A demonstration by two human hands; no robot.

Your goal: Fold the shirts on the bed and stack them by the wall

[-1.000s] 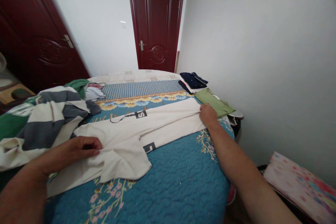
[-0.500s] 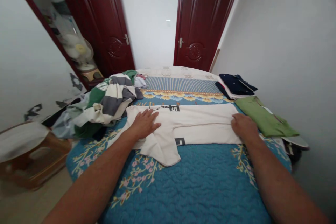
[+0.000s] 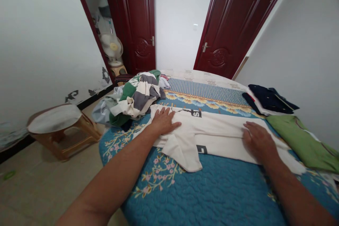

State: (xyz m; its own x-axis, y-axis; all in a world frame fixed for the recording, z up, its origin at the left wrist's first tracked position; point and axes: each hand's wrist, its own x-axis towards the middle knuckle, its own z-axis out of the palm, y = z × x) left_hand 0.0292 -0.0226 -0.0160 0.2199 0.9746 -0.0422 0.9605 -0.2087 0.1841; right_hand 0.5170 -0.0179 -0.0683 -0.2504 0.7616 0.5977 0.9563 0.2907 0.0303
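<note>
A cream-white T-shirt [image 3: 219,127] with dark printed patches lies folded lengthwise across the blue quilted cover. My left hand [image 3: 164,122] rests flat on its left part with the fingers spread, near the collar. Below that hand one short sleeve [image 3: 185,153] sticks out toward me. On the shirt's right part lies my right hand [image 3: 259,141], fingers reaching left over the fabric and slightly bent. Another loose portion of the cream cloth shows beyond the right wrist, close to a folded green garment [image 3: 302,139].
A rumpled heap of clothes [image 3: 137,95], green, grey and white, lies at the left edge. Dark folded garments [image 3: 272,99] are stacked at the far right. A stool [image 3: 55,120] stands on the floor at left. Behind are a fan [image 3: 112,46] and two red-brown doors [image 3: 227,24].
The view has turned left, so things appear further right. My right hand has come off the shirt's right end and moved inward over the fabric, its fingers loosening. My left hand stays on the shirt.
</note>
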